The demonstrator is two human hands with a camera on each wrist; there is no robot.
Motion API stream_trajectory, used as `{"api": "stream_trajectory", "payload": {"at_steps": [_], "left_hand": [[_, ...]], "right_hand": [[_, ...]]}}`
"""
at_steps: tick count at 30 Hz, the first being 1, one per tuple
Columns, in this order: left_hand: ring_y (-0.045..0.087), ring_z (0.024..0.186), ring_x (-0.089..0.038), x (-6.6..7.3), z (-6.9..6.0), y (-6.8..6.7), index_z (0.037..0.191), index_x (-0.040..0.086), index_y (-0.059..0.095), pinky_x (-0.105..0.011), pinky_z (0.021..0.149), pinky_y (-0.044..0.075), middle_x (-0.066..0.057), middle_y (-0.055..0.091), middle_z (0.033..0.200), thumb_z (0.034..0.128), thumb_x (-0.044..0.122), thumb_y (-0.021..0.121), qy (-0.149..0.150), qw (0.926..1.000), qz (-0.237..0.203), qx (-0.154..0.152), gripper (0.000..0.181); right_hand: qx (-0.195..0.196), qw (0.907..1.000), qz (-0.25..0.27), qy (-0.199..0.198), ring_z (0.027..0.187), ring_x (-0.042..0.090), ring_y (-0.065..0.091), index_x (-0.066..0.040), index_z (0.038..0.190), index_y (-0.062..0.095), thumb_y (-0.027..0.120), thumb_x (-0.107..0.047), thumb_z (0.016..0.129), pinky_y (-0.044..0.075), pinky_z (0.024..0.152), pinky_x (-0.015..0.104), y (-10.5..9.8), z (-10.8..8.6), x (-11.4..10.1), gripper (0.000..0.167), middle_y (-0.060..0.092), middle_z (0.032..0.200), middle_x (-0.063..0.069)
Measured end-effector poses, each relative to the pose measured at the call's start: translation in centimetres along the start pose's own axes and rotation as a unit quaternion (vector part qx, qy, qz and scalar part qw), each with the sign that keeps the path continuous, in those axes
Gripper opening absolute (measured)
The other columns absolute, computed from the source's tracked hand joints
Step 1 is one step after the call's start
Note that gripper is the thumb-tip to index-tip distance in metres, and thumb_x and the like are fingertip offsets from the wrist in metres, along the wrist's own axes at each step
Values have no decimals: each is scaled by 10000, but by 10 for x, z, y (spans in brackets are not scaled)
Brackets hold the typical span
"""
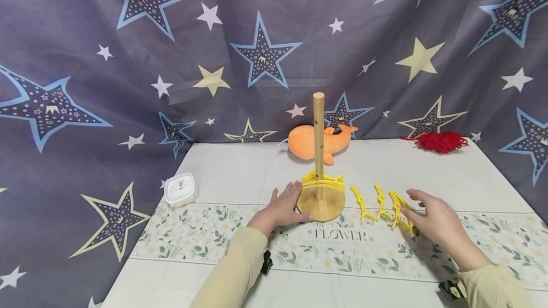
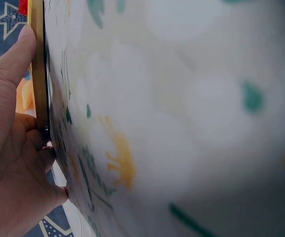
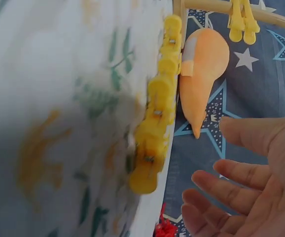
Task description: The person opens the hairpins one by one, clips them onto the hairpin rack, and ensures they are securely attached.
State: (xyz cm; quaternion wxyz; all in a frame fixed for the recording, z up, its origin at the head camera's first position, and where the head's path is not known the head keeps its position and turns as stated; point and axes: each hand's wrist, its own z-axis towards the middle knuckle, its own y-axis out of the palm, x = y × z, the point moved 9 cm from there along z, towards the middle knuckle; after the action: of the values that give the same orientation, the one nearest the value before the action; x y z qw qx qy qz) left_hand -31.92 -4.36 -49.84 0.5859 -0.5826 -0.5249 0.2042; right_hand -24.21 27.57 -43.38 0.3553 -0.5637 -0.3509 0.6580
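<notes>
A wooden stand (image 1: pixel 319 137), an upright post on a round base, stands at the table's middle. My left hand (image 1: pixel 284 205) holds the base's left edge, thumb at the front rim; the left wrist view shows that thumb on the wooden base (image 2: pixel 40 84). Curved yellow plastic pieces (image 1: pixel 324 184) sit low around the post. To the stand's right lie several more yellow clip pieces (image 1: pixel 380 208) in a row; the right wrist view shows small metal springs in these yellow clips (image 3: pixel 158 106). Beside the row's right end is my right hand (image 1: pixel 436 216), thumb and fingers apart, gripping nothing.
An orange whale plush (image 1: pixel 301 141) lies behind the stand. Red yarn (image 1: pixel 441 142) is at the back right, and a white alarm clock (image 1: pixel 181 189) at the left edge. A floral runner (image 1: pixel 342 251) crosses the table before a star-patterned curtain (image 1: pixel 265 103).
</notes>
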Motion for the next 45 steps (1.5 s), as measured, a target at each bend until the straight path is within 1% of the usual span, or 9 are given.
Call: {"api": "stream_trajectory", "payload": {"at_steps": [10,14,19,21,25,32,35,39,45], "left_hand": [[30,1495,-198,-1,0,1,1580,109,89,-503,1176,-55,-38,101,1633,832,661,623,-4,9999,-107,35,1072],[34,1495,-207,-1,0,1,1579,106,89,-509,1175,-52,-45,99,1632,830,659,629,16,9999,-150,41,1077],[17,1494,-193,-2,2,3,1582,123,63,-503,1174,-60,-26,78,1634,832,665,621,-2,10000,-71,17,1081],[27,1495,-200,-2,2,3,1581,117,77,-510,1175,-49,-34,91,1634,831,656,629,10,10000,-72,47,1077],[36,1495,-211,-1,1,2,1579,101,83,-512,1177,-40,-51,101,1632,837,636,639,10,10000,-69,37,1071],[52,1494,-216,0,0,0,1578,99,99,-516,1178,-28,-55,115,1631,833,644,636,6,9999,-104,71,1068],[51,1494,-210,0,0,0,1580,112,91,-514,1178,-26,-45,113,1631,829,655,633,-3,9999,-94,58,1074],[57,1494,-216,2,-2,-1,1580,109,94,-514,1179,-20,-47,117,1630,829,654,634,3,10000,-85,48,1074],[71,1493,-230,2,-2,-3,1577,94,112,-523,1179,-6,-63,131,1628,830,648,639,26,9999,-91,89,1069]], "right_hand": [[-598,9971,-279,375,988,466,606,100,1336,462,715,-427,861,497,705,563,11,-6,22,754,581,1198,328],[-884,9943,-356,487,954,443,621,124,1317,454,736,-460,830,498,706,564,17,-5,27,811,606,1130,315],[-1329,9871,-378,815,925,413,611,148,1272,460,758,-577,759,488,727,560,25,-5,36,937,630,1017,263],[-1426,9851,-363,891,859,353,610,138,1214,500,768,-592,737,492,705,523,26,-6,38,912,630,951,207],[-1561,9821,-353,996,748,234,550,79,1042,590,789,-583,716,479,644,443,29,-7,40,764,599,843,92],[-1557,9824,-510,891,668,208,446,-58,822,602,803,-475,750,346,566,350,29,-9,40,468,513,730,37],[-1515,9828,-549,901,666,207,446,-72,819,590,806,-437,760,341,566,346,26,-9,41,428,509,730,36],[-1423,9837,-608,917,684,213,491,-43,870,600,806,-377,769,416,580,394,21,-9,42,405,561,770,55],[-1022,9888,-628,883,706,250,573,31,977,607,782,-238,787,466,596,458,8,-8,40,373,623,825,113]]}}
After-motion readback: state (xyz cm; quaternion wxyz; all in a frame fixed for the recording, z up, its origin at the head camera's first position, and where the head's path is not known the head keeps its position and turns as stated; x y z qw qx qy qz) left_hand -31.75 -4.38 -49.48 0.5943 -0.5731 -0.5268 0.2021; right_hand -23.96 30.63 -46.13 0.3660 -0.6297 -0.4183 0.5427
